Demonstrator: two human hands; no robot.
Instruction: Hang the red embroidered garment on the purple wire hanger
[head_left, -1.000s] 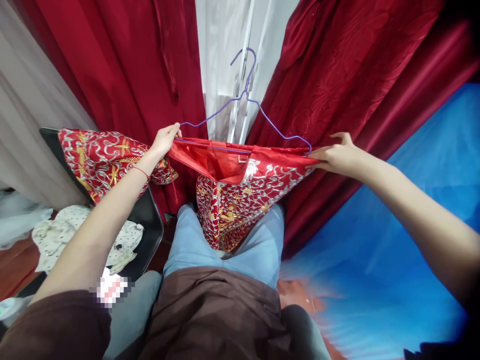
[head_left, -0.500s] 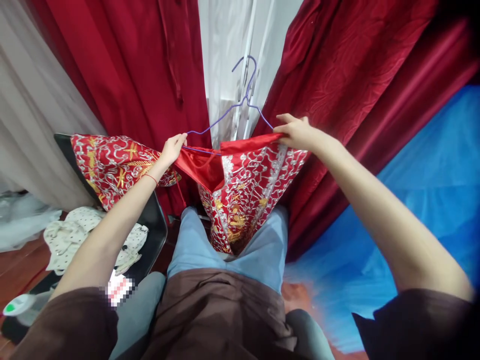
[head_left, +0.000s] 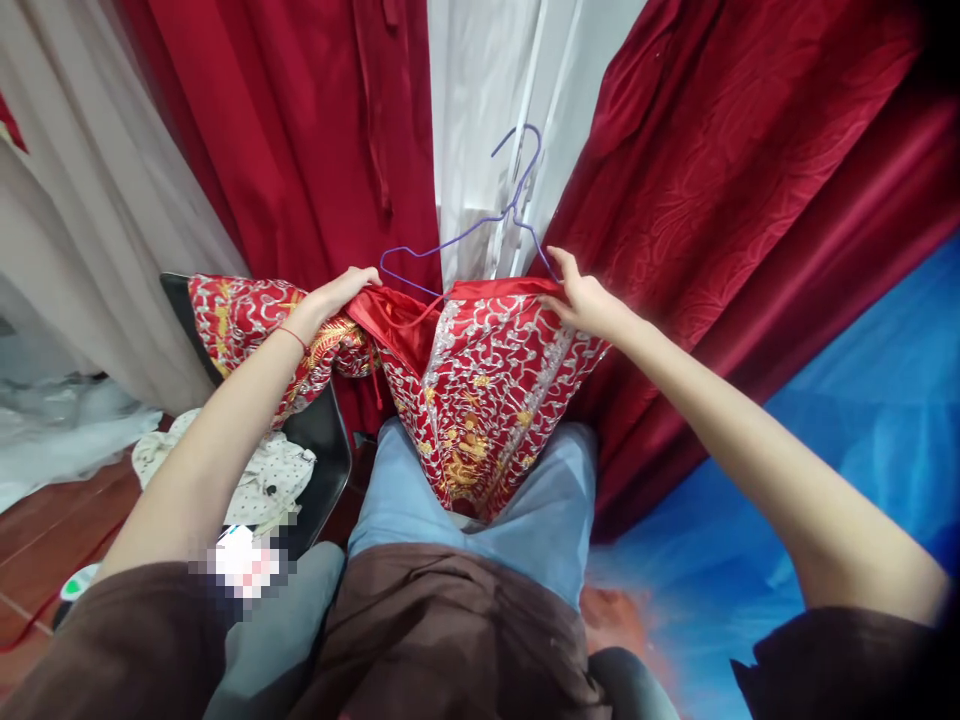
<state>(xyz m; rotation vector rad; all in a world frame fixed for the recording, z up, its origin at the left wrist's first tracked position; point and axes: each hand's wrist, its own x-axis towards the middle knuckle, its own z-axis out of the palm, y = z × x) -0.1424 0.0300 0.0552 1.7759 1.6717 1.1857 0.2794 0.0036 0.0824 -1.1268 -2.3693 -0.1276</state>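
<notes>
And there was the garment (head_left: pixel 487 380), stretched out between both hands, out in front of the blue trousers (head_left: pixel 390 490)! Its red band (head_left: pixel 502 289) made the long line here, running left to right across the body, with the patterned cloth dropping towards the legs. The left hand (head_left: pixel 347 290) was closed on the band's left end; over on the right, the right hand (head_left: pixel 592 303) had the other side pinched, its index finger raised along the wire.

Now the purple hanger (head_left: pixel 513 207), and this was the key: it lay just beyond the band, hook away from the body, its long axis running nearly the same way as the band. Its 2 ends told different stories. The left end stuck out free, just past the left fingertips; the right end came down right at the right hand, clearly the nearer of the 2. Whether that hand gripped the wire too was hard to call, with fingers and cloth hiding it. Off left, more patterned cloth (head_left: pixel 244 325) draped the black chair (head_left: pixel 337 450).
</notes>
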